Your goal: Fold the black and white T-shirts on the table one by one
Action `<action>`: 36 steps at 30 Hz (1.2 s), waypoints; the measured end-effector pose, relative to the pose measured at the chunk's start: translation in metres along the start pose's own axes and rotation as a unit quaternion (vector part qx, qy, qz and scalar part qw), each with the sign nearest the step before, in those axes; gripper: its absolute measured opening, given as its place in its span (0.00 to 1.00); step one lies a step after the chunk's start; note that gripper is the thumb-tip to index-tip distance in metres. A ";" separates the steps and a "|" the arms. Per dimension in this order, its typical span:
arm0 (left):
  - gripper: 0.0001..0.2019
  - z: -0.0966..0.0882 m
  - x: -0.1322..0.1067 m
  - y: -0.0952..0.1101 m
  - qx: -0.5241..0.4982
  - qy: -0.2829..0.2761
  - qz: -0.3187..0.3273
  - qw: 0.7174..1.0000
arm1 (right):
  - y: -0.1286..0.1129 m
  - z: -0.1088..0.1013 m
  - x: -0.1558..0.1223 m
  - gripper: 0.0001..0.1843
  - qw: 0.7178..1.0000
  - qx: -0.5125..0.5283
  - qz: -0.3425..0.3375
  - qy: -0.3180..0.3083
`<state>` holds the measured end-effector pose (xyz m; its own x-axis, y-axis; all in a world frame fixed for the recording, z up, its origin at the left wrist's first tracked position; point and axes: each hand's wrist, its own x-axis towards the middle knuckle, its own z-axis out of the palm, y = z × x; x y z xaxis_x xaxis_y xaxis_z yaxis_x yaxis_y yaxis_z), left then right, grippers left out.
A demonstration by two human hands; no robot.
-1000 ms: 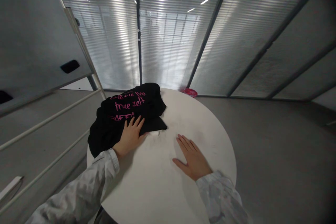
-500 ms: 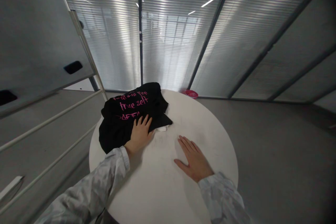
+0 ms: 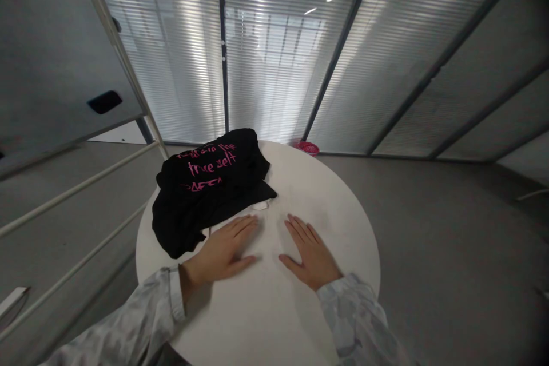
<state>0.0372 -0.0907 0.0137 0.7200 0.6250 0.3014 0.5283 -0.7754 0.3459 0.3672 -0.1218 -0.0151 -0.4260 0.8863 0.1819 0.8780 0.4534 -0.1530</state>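
Observation:
A black garment (image 3: 206, 183) with pink lettering lies folded in a loose heap on the left far part of the round white table (image 3: 266, 309). A small white piece (image 3: 261, 206) shows from under its near edge; I cannot make out what it is. My left hand (image 3: 225, 249) is just in front of the garment, fingers stretched out and holding nothing. Over the right part of the tabletop, my right hand (image 3: 309, 253) lies flat with its thumb spread, also holding nothing. The two hands face each other with a gap of bare tabletop between them.
Left of the table stands a whiteboard (image 3: 47, 57) on a frame with pale metal rails (image 3: 81, 187). A pink basket (image 3: 307, 148) sits on the floor behind the table. Glass panels with blinds (image 3: 274, 57) form the far wall.
My left hand has come off the garment and moved nearer to me, onto the tabletop side. The right hand stays flat in about the same place. The view has shifted slightly.

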 end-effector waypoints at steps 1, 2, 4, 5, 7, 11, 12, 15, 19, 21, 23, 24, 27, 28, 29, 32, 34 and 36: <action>0.42 -0.002 -0.003 0.003 -0.016 -0.022 0.017 0.999 | -0.001 -0.002 0.000 0.51 1.000 0.001 -0.004 0.002; 0.43 -0.004 -0.004 0.004 -0.027 -0.040 0.028 0.998 | -0.002 -0.004 0.000 0.51 1.000 0.002 -0.009 0.002; 0.44 -0.004 -0.005 0.004 -0.034 -0.062 0.034 0.997 | -0.004 -0.007 0.001 0.51 1.000 0.007 -0.023 -0.007; 0.44 -0.002 -0.004 0.002 -0.033 -0.067 0.033 0.997 | -0.005 -0.008 0.001 0.51 0.999 0.011 -0.031 -0.018; 0.45 0.001 -0.003 -0.001 -0.027 -0.067 0.026 0.997 | -0.006 -0.008 0.002 0.51 0.998 0.017 -0.045 -0.040; 0.47 0.007 -0.002 -0.004 -0.013 -0.058 0.008 0.998 | -0.005 -0.003 0.003 0.52 0.997 0.020 -0.047 -0.051; 0.47 0.008 -0.003 -0.004 -0.012 -0.057 0.007 0.998 | -0.005 -0.002 0.003 0.52 0.997 0.020 -0.047 -0.050; 0.47 0.008 -0.003 -0.004 -0.011 -0.050 0.004 0.999 | -0.004 -0.002 0.003 0.53 0.997 0.020 -0.048 -0.051; 0.48 0.009 -0.003 -0.005 -0.006 -0.042 -0.010 0.999 | -0.006 -0.005 0.004 0.54 0.997 0.014 -0.045 -0.054; 0.50 0.011 -0.003 -0.007 -0.007 -0.042 -0.010 0.999 | -0.007 -0.006 0.004 0.56 0.998 0.013 -0.043 -0.051; 0.52 0.011 -0.003 -0.010 -0.010 -0.043 -0.004 0.999 | -0.007 -0.005 0.004 0.58 0.998 0.011 -0.044 -0.049; 0.53 0.011 -0.004 -0.012 -0.012 -0.045 0.001 0.999 | -0.007 -0.005 0.004 0.58 0.998 0.009 -0.045 -0.049; 0.53 0.010 -0.005 -0.015 -0.015 -0.048 0.013 0.999 | -0.006 -0.003 0.004 0.58 0.998 0.006 -0.046 -0.053; 0.53 0.009 -0.005 -0.016 -0.014 -0.049 0.014 0.999 | -0.005 -0.002 0.004 0.57 0.997 0.006 -0.045 -0.054; 0.52 0.008 -0.006 -0.016 -0.013 -0.050 0.012 0.999 | -0.005 -0.001 0.004 0.57 0.997 0.007 -0.045 -0.055; 0.52 0.006 -0.005 -0.014 -0.008 -0.050 0.006 0.999 | -0.004 -0.001 0.003 0.55 0.997 0.014 -0.046 -0.052; 0.52 0.005 -0.005 -0.013 -0.008 -0.047 0.008 0.999 | -0.003 -0.002 0.003 0.54 0.998 0.019 -0.046 -0.049; 0.51 0.005 -0.005 -0.013 -0.009 -0.043 0.011 0.999 | -0.003 -0.002 0.003 0.53 0.998 0.022 -0.047 -0.046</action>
<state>0.0292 -0.0846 0.0030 0.7677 0.5975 0.2316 0.5048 -0.7865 0.3558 0.3633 -0.1208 -0.0118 -0.5256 0.8438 0.1084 0.8238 0.5366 -0.1827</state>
